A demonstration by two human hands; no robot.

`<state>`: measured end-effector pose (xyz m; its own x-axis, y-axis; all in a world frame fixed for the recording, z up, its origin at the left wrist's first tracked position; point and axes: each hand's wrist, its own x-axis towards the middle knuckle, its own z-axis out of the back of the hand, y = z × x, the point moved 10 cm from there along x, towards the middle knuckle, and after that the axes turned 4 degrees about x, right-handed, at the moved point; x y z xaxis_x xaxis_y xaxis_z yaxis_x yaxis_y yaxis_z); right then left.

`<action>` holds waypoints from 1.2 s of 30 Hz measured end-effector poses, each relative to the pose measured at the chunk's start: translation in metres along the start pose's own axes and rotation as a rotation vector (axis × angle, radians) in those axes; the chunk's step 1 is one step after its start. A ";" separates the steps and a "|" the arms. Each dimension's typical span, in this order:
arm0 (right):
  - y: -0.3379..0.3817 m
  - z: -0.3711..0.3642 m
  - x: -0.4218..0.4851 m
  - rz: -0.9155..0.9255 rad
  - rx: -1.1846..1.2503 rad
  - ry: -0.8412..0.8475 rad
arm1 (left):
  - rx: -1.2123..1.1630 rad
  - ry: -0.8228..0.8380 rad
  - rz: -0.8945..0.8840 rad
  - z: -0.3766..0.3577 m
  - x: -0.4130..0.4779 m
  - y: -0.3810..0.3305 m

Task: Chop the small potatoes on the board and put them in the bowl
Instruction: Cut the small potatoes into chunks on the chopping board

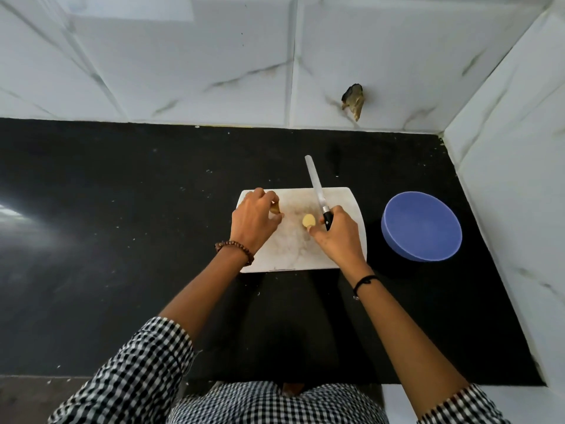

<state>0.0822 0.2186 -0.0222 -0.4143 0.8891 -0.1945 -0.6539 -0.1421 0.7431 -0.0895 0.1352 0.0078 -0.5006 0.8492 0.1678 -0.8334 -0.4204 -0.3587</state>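
1 board (pixel 342 200), 1 knife (pixel 315 182), 1 bowl (pixel 428 228), 1 cut potato piece (pixel 308 221), probably 1 more potato (pixel 274 209) (mostly hidden).

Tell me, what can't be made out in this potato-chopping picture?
Head view, all of it:
- Potato at the far left of the cutting board: mostly covered by the left hand; whole or cut, unclear.
- Knife handle: largely hidden inside the right hand.
- Dark lump on the wall: too blurred to identify.
- Potato piece: too small to tell its thickness.
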 end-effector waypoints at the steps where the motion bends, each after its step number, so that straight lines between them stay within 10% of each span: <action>1: 0.001 -0.001 0.003 -0.001 0.001 0.000 | 0.028 -0.001 -0.009 0.001 0.005 0.001; 17: 0.001 -0.015 0.019 -0.007 -0.047 0.085 | 0.172 0.072 -0.128 -0.019 0.024 -0.003; 23: -0.002 -0.010 0.018 -0.050 0.148 0.082 | -0.166 0.203 -0.358 -0.032 0.002 -0.045; 36: -0.030 0.000 0.006 -0.111 0.230 0.022 | -0.226 0.192 -0.132 -0.044 -0.001 -0.037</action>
<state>0.0998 0.2280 -0.0459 -0.3633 0.8837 -0.2950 -0.5356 0.0609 0.8423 -0.0476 0.1637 -0.0193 -0.3206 0.9454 0.0579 -0.8045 -0.2396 -0.5434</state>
